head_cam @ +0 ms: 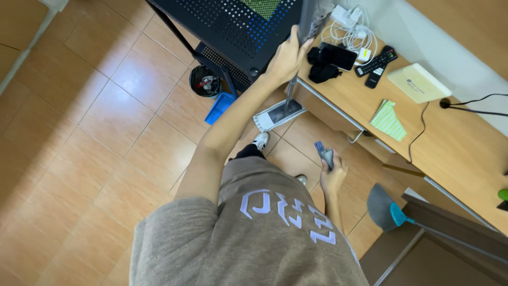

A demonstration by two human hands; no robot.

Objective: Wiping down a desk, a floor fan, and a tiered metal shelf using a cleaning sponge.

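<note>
head view, looking straight down. we grip the grey flat-mop pole [298,32] with our left hand [286,55], fingers wrapped tight around the shaft high up, near the edge of the black perforated chair seat [233,26]. the pole runs down to the flat mop head [279,115], which lies on the tiled floor [106,106] at about 6 o'clock from that hand, just beside the worktop's [450,137] front edge and close to our white shoe [260,140]. our right hand [333,175] is curled shut around a small grey-and-blue tool [324,154], seemingly a clip or scraper; we cannot tell its exact kind. it hangs at 4 o'clock from the mop head, well apart from it.

around us: a small black waste bin [205,81] and a blue dustpan [220,107] at 9 o'clock from the mop head; a phone [338,55], remotes [377,62], white cables [349,32], a white box [418,82] and a green striped cloth [388,121] on the worktop; a grey brush with teal collar [385,209] at lower right.

in our judgement, steadying the pole works best with the grip kept high and firm so the head stays flat on the tiles, clear of the shoe, while the smaller tool is kept away from the dangling cables.
</note>
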